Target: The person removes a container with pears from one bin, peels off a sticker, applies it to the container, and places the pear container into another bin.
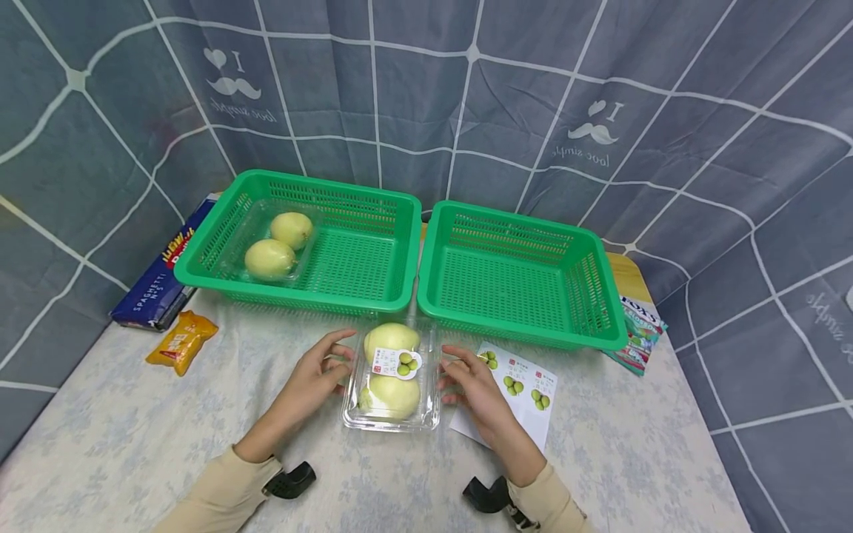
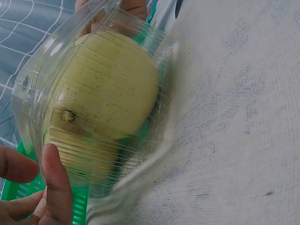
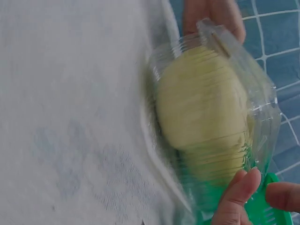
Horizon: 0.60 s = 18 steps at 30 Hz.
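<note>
Plastic box (image 1: 428, 411) btwn hands (image 1: 318, 375) (image 1: 474, 386); label (image 1: 388, 362) txt illegible, contact unclear.

A hand could come straight in over the near tabletop (image 1: 380, 481), between the two forearms, as far as the box (image 1: 391, 424). Its sides are crowded by the left hand (image 1: 323, 377) and right hand (image 1: 476, 392). Behind it, the left basket (image 1: 353, 263) and right basket (image 1: 503, 296) wall off any low reach; above their rims there's room, up to the curtain (image 1: 426, 89).

Downward head view, close wrist views
</note>
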Available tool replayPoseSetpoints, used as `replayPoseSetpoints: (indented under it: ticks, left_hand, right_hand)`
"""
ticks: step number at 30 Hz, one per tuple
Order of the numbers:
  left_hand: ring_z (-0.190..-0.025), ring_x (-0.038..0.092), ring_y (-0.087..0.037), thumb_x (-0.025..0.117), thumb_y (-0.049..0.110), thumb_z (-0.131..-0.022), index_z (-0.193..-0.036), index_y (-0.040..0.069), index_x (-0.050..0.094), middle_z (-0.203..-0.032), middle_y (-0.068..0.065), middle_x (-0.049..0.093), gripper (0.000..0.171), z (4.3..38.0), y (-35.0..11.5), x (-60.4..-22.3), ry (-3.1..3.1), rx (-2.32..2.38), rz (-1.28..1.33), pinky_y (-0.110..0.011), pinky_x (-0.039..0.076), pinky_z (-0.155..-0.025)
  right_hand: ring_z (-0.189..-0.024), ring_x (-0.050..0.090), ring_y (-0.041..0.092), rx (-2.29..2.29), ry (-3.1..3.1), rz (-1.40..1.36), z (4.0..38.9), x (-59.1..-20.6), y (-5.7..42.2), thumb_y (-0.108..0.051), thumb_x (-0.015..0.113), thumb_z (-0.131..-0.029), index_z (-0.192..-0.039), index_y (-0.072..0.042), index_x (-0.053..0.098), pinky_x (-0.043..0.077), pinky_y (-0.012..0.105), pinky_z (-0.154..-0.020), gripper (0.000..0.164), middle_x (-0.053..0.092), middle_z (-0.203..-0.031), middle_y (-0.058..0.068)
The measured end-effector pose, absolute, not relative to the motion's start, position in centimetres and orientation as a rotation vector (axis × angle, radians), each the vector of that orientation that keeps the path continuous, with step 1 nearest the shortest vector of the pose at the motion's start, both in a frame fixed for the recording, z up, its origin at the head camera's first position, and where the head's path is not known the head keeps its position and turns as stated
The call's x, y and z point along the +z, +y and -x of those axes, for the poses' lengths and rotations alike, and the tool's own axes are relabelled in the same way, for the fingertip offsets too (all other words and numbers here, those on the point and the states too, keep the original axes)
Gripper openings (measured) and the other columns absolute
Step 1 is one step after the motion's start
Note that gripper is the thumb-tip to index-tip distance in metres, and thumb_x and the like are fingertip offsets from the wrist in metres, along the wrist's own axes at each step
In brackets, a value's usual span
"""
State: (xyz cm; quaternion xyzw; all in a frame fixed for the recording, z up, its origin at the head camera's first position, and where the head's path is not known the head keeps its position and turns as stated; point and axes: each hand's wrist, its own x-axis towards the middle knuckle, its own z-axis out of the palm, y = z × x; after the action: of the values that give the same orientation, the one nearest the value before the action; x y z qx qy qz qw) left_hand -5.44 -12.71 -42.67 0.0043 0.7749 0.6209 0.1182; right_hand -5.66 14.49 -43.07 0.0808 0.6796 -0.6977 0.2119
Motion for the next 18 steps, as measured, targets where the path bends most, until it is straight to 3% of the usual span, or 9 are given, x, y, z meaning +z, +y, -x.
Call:
replayPoseSetpoints:
  ticks: [18]
  left_hand:
    - [-0.073, 0.056, -0.003, 0.052, -0.006, -0.09, -0.152, 0.001, 0.039, -0.12, -0.025, 0.055, 0.063, 5.44, -12.6, -42.46, 2.207, 1.844, 0.016, -0.026, 0.056, -0.061]
  right_hand:
    - [-0.084, 0.058, 0.009, -1.917, 1.842, -0.186, 5.55, -43.04, 14.52, -0.019, 0.055, -0.103, -0.143, -0.003, 0.044, 0.052, 0.022, -0.07, 0.045, 0.057, -0.096, -0.007]
